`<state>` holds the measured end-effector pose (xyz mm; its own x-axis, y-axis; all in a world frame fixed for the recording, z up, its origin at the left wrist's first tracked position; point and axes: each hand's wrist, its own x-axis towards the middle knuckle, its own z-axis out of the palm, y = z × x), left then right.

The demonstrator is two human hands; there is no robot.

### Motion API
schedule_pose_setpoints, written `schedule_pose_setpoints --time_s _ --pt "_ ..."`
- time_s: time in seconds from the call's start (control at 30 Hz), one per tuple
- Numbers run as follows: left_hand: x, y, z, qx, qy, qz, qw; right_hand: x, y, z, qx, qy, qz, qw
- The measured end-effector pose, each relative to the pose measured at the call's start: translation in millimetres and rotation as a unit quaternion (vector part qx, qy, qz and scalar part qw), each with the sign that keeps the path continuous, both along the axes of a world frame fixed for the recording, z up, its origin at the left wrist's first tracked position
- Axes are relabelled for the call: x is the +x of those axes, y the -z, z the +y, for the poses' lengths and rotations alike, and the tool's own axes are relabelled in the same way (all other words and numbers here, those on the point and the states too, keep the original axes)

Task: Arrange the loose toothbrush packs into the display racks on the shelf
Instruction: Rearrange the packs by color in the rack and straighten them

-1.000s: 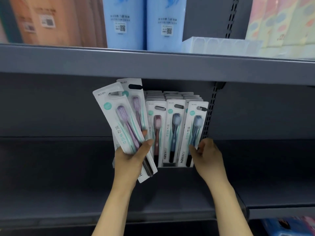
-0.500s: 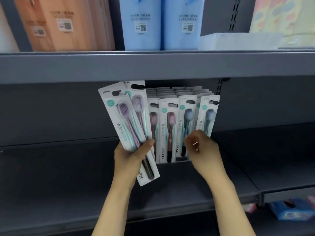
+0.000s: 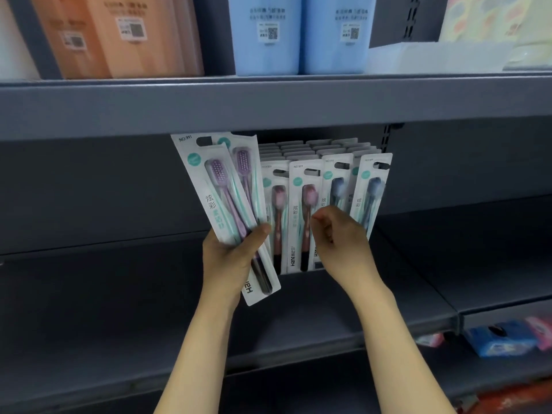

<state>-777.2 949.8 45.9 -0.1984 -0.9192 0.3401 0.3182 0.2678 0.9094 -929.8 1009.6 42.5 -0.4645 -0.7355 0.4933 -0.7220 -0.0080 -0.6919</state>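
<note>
Toothbrush packs (image 3: 221, 204): two purple ones, fanned and tilted left, clamped in left hand (image 3: 230, 258), thumb across the fronts, fingers behind. Lower end of front pack jutting out below the palm. Racked packs (image 3: 301, 213) upright in rows just right of these, on the grey shelf (image 3: 119, 309); pink brushes in front left, dark blue (image 3: 370, 195) at right. Display rack itself mostly hidden behind cards. Right hand (image 3: 340, 243) in front of racked rows, fingers curled, fingertips at the pink pack's face; whether anything pinched, cannot tell. Above: upper shelf (image 3: 268, 106) with blue boxes (image 3: 298, 34) and orange boxes (image 3: 119, 34).
</note>
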Motion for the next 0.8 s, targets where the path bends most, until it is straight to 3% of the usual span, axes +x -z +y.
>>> schedule_pose_setpoints --time_s 0.17,0.4,0.53,0.67,0.8 --pt "-8.1 1.4 12.4 0.012 -0.015 0.012 1.0 -11.6 -7.6 7.5 -0.017 -0.015 0.043 0.999" --pt "-32.8 1.0 32.4 0.015 -0.019 0.01 1.0 -66.4 -61.2 1.5 -0.119 0.003 0.219 0.968" --pt "-40.8 4.0 43.6 0.015 -0.026 0.007 1.0 -85.7 -76.4 -17.5 -0.066 -0.015 0.314 0.947" --pt "-45.6 8.5 48.9 0.014 -0.037 0.0 0.999 -97.8 -82.1 -33.7 0.006 -0.04 0.366 0.93" --pt "-45.2 8.9 49.2 0.012 -0.049 0.002 0.999 -103.1 -79.7 -37.2 0.005 -0.04 0.373 0.927"
